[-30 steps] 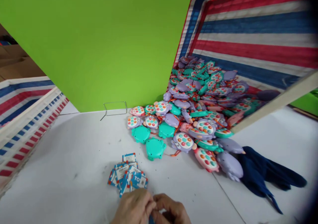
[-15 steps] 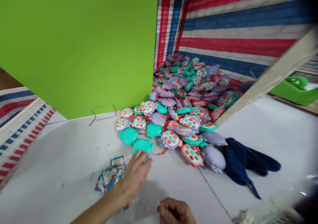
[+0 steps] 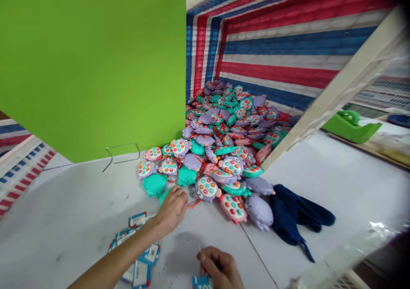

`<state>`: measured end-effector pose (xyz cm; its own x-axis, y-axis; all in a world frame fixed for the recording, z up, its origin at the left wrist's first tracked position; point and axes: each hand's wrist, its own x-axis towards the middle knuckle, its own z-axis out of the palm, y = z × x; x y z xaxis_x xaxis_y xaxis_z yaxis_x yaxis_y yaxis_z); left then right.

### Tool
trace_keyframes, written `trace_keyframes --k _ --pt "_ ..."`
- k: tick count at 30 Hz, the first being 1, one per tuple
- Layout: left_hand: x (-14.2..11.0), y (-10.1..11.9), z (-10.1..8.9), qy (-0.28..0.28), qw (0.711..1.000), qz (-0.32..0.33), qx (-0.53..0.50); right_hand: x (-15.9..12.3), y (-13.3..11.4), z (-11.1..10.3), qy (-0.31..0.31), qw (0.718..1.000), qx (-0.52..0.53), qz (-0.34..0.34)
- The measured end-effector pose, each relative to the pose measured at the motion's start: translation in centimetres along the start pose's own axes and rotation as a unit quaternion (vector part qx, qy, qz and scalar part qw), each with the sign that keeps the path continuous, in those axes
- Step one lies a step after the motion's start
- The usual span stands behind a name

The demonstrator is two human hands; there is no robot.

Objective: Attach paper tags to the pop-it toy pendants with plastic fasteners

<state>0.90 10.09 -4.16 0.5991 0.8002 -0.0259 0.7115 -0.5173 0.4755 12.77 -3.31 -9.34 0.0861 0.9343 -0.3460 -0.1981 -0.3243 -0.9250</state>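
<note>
My left hand (image 3: 174, 207) reaches over a teal turtle-shaped toy (image 3: 164, 196) at the front of the pile, its curled fingers closed on the toy's right side. The hand covers most of that toy, and the fingertips are hidden. An orange cord lies just right of the hand. Low in the view, my right hand (image 3: 219, 266) pinches a thin white string, and a blue printed card (image 3: 201, 282) shows beneath its fingers, partly cut off by the lower edge. A loose stack of blue-and-white cards (image 3: 141, 274) lies left of my right hand, partly behind my left forearm.
A large pile of purple, teal and pink turtle toys (image 3: 208, 188) spills from a striped-cloth bin. A green panel (image 3: 96, 66) stands behind the white table, with a bent wire frame (image 3: 123, 154) at its foot. Dark blue cloth (image 3: 297, 214) and a green tape dispenser (image 3: 352, 126) are to the right.
The view has shifted, so the pile sits further left and lower. My left hand has moved over the teal toy and covers more of it. More of the right hand's blue card shows.
</note>
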Motion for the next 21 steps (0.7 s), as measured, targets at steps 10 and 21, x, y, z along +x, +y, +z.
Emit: trace_keyframes --k 10,21 --pt "-3.5 1.3 -1.3 0.035 0.971 -0.092 -0.216 3.0 -2.8 3.1 0.004 1.0 -0.001 -0.026" --pt "-5.6 1.8 0.4 0.061 0.924 -0.108 -0.362 3.0 -2.6 3.4 0.049 0.994 -0.033 -0.093"
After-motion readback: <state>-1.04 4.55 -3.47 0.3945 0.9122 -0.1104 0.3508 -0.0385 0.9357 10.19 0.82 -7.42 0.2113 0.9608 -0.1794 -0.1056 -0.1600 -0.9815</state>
